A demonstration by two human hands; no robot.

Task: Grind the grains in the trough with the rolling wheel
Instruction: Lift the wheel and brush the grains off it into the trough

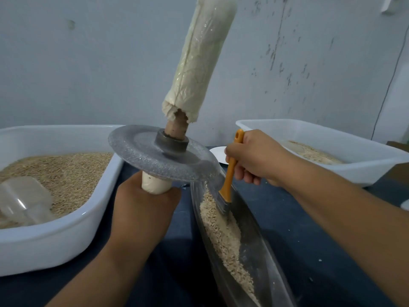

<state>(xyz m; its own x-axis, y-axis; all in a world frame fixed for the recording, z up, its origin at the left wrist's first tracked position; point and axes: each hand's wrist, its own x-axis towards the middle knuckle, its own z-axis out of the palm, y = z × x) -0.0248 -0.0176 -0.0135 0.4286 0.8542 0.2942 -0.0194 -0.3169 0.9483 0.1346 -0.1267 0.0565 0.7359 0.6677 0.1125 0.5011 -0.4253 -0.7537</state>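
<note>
Head view: your left hand (143, 209) grips wheel (161, 156) axle, wheel lifted above trough (254, 251). Your right hand (252, 158) grips brush (228, 185), bristles on grains (223, 235) in trough. Grains look coarsely broken; grinding likely unfinished.

Speckled grey metal rolling wheel (159, 155), matt and grainy. Wooden axle (178, 126) wrapped in creased, glossy cream plastic handle (199, 60). Dull, dusty metal trough (256, 244); rough, dry tan grains (223, 235). Orange glossy plastic brush (230, 173) with metal ferrule. Smooth white plastic tubs (55, 240). Matt dark-blue table covering (298, 218).
</note>
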